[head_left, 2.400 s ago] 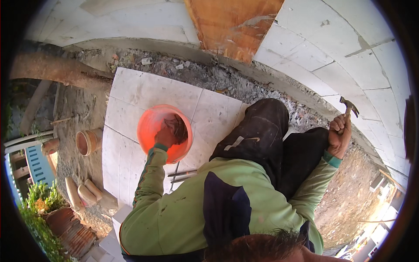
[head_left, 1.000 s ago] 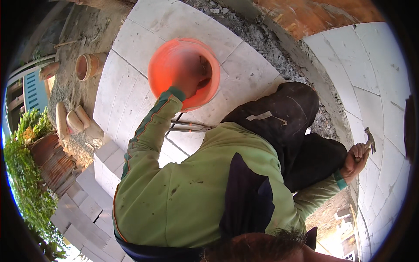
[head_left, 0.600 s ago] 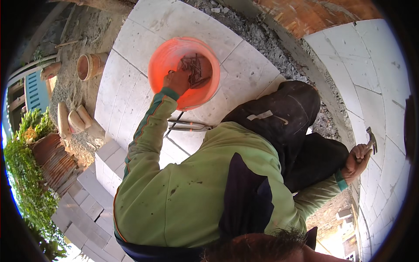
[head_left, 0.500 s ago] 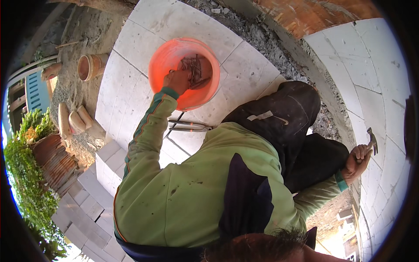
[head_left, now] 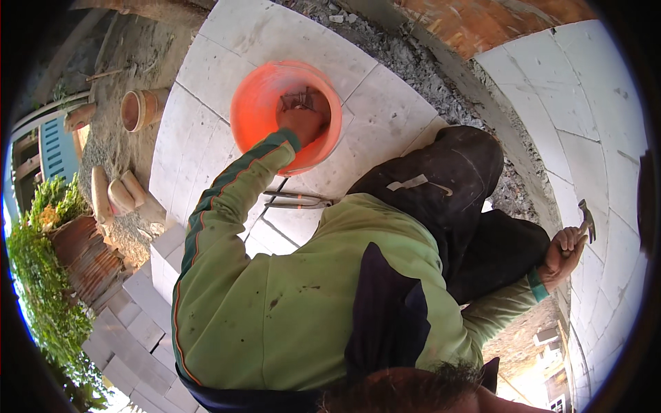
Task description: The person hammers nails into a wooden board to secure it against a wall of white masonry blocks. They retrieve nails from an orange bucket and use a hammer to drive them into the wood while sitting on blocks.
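Observation:
An orange bucket stands on the pale block surface, with rusty nails or similar thin metal pieces at its bottom. My left hand reaches down inside it, among these pieces. Its fingertips are hidden there, so their grip does not show. Off to the right, my right hand is closed around the handle of a claw hammer. The hammer's head sticks up above the fist, close to the light block wall.
A metal tool with two long thin arms lies below the bucket. Pale block wall rises at right; rubble fills the gap beside it. Stacked blocks, a tan bucket and filled sacks are at left.
My left hand has gone deeper into the bucket, toward the metal pieces, and the left sleeve has followed it. My right hand keeps its hold on the hammer.

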Action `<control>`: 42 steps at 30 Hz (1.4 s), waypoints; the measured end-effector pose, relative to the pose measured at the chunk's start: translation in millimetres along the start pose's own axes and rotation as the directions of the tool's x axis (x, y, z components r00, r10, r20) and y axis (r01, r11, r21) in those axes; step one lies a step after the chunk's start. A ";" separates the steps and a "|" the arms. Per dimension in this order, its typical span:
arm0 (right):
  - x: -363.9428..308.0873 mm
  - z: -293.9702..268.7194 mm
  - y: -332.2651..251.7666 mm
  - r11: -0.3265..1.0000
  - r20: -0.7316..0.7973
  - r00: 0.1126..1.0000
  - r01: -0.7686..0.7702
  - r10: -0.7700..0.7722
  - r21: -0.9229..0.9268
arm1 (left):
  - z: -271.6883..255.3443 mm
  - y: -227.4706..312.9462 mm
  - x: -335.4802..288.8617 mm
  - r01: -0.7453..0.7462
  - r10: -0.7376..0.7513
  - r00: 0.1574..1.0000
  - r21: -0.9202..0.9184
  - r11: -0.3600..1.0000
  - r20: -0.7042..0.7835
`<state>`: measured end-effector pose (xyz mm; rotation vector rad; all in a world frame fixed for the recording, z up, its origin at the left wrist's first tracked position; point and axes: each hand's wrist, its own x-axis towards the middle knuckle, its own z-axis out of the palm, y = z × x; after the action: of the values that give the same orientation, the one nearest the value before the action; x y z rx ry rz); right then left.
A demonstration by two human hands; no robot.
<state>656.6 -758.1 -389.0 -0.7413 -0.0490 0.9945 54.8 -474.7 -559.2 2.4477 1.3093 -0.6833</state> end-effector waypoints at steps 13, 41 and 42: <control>-2.5 5.3 0.6 1.000 -0.030 0.999 -0.018 0.018 -0.001 | -18.8 -44.4 -30.9 0.206 -0.192 0.978 -0.254 0.945 0.079; 0.5 -5.1 2.5 0.991 0.066 0.997 0.036 -0.027 -0.127 | -58.1 -60.1 -46.6 0.053 -0.287 0.950 -0.966 -0.253 0.128; -1.0 2.4 8.1 0.969 0.044 0.998 0.052 -0.042 -0.242 | -69.5 -50.0 -50.7 -0.035 -0.254 0.967 -0.961 -0.274 0.037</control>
<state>649.1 -754.9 -391.7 -0.9405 -0.2247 0.9677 7.9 -451.3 -474.7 0.8328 1.2249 0.6314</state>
